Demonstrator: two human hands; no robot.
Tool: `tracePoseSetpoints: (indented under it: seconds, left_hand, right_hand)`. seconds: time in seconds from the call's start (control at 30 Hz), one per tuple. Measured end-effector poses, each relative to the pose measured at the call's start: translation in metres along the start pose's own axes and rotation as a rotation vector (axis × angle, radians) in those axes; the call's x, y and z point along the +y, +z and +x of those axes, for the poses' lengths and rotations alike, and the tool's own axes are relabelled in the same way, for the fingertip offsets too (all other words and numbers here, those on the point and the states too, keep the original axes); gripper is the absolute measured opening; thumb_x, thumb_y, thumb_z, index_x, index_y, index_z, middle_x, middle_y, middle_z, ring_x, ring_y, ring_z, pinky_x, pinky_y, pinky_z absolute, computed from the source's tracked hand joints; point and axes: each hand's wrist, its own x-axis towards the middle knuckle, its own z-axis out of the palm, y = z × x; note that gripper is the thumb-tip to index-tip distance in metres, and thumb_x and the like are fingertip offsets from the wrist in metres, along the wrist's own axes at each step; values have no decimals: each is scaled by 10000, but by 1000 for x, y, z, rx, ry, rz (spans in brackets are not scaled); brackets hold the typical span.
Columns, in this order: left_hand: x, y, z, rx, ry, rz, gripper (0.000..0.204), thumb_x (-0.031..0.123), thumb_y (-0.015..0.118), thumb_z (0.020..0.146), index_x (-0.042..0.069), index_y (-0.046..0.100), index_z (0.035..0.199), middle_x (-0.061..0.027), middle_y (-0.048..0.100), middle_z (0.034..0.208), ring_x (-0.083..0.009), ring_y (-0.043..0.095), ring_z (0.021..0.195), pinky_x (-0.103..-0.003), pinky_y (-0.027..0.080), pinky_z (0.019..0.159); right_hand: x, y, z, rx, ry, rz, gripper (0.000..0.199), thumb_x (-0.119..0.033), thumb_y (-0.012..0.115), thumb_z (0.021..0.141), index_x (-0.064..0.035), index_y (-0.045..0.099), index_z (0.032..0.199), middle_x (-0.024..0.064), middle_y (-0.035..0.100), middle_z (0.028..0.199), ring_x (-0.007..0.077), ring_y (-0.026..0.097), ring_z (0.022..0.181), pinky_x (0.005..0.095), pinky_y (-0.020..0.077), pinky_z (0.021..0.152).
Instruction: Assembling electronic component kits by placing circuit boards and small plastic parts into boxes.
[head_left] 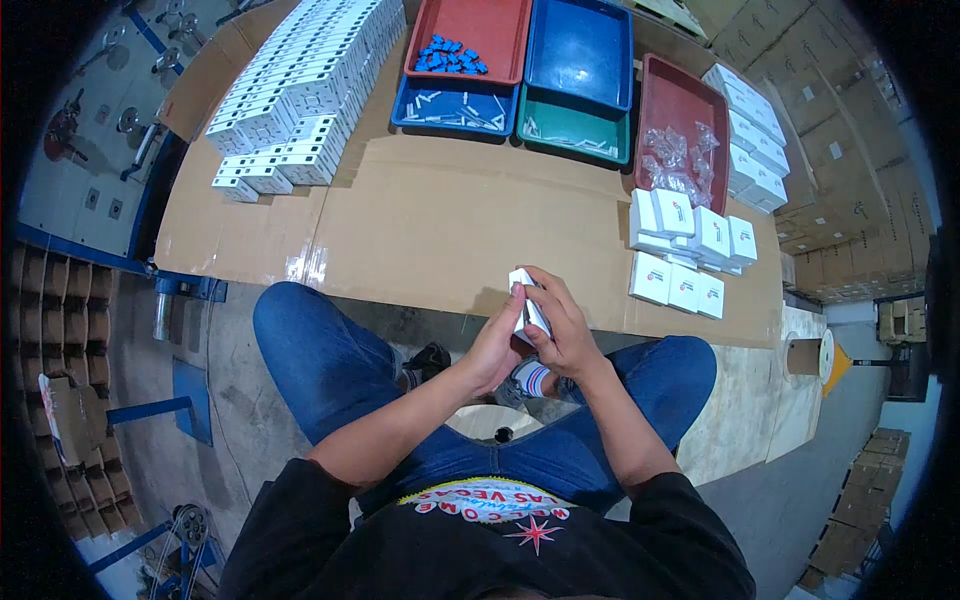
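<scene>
Two hands meet on one small white box, held in the air just before the near edge of the cardboard-covered table, above the knees. The left hand cups the box from the left and below, fingers closed on it; the right hand wraps it from the right, thumb across its face. Both grip the same box. It looks like thin folded card: light, a little stiff along the creases, easy to dent on its flat faces, so the edges and corners are the safer places to pinch, as I judge it. Whether its flap is open or tucked I cannot tell.

Just to the right on the table lies a cluster of like boxes, some stacked, some flat. Behind them stands a red tray holding clear plastic bags, and beyond that a row of more white boxes. Further back sit a blue tray of small white parts, a green tray, a second red tray with blue pieces, and an empty-looking blue tray. At far left, long rows of white cartons fill the table
</scene>
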Motion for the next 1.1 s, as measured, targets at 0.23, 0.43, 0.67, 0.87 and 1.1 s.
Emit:
tracePoseSetpoints:
  seconds: [0.23, 0.43, 0.67, 0.87, 1.1]
  left_hand:
    - [-3, 0, -1, 21, 17, -6, 652, 603, 369, 1057, 87, 433, 1451, -95, 540, 1352, -219, 531, 1276, -418, 424, 1110]
    - [-7, -5, 1, 19, 53, -5, 629, 581, 387, 1063, 82, 441, 1442, -95, 554, 1333, -215, 545, 1258, -409, 428, 1102]
    - [-6, 1, 1, 103, 57, 38, 640, 621, 420, 1038, 101, 476, 1407, -67, 586, 1268, -186, 573, 1188, -379, 453, 1042]
    - [-11, -15, 10, 204, 72, 171, 610, 599, 412, 1047, 105, 462, 1402, -58, 587, 1218, -164, 579, 1124, -344, 469, 981]
    - [-5, -14, 16, 267, 368, 281, 643, 362, 591, 1037, 100, 299, 1546, -90, 536, 1280, -158, 527, 1171, -330, 472, 974]
  right_hand:
    - [0, 1, -2, -22, 2, 4, 496, -320, 630, 980, -1, 525, 1345, 259, 464, 1453, 436, 505, 1300, 461, 434, 1077]
    - [5, 6, -4, -3, 3, 42, 509, -383, 572, 1011, -1, 523, 1344, 263, 463, 1453, 442, 503, 1298, 468, 423, 1085]
    - [7, 5, 0, -13, 20, 95, 600, -488, 564, 1005, -7, 514, 1361, 257, 462, 1465, 429, 493, 1326, 466, 420, 1092]
    - [-5, 7, 6, 30, 160, 178, 803, -615, 616, 925, -47, 459, 1470, 239, 417, 1531, 417, 436, 1406, 468, 389, 1137]
    - [-3, 7, 4, -21, 210, 154, 704, -411, 645, 963, -58, 416, 1526, 224, 384, 1571, 394, 390, 1454, 455, 339, 1179]
